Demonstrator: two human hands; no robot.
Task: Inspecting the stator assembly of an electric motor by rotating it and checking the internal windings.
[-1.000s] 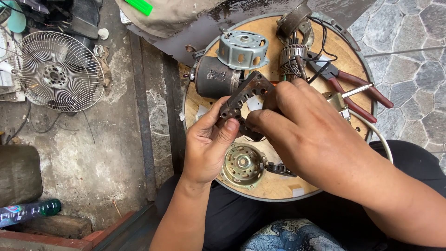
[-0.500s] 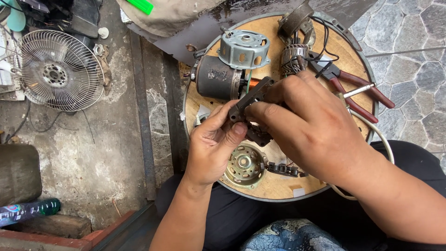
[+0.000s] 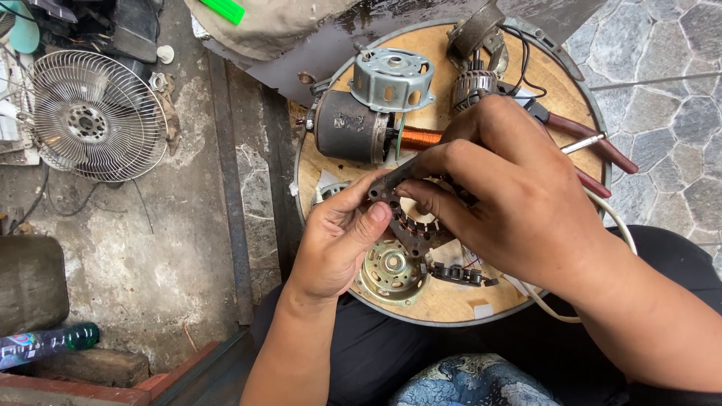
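Observation:
Both hands hold a dark, rusty motor stator core (image 3: 412, 225) above a round wooden board (image 3: 444, 301) resting on my lap. My left hand (image 3: 338, 237) pinches its left edge with thumb and fingers. My right hand (image 3: 504, 199) grips it from the top and right, covering much of it. Under the hands lies a brass-coloured motor end cap (image 3: 389, 272) with a bearing hole.
On the board lie a grey motor housing (image 3: 350, 128), a light grey end cover (image 3: 391, 79), a copper winding (image 3: 420, 138), a rotor (image 3: 474, 86) and red-handled pliers (image 3: 594, 143). A fan grille (image 3: 94, 116) lies on the concrete floor at left, a bottle (image 3: 45, 342) lower left.
The stator core has been turned and lowered slightly toward me; my right hand has shifted further over it, hiding more of the core than a second ago.

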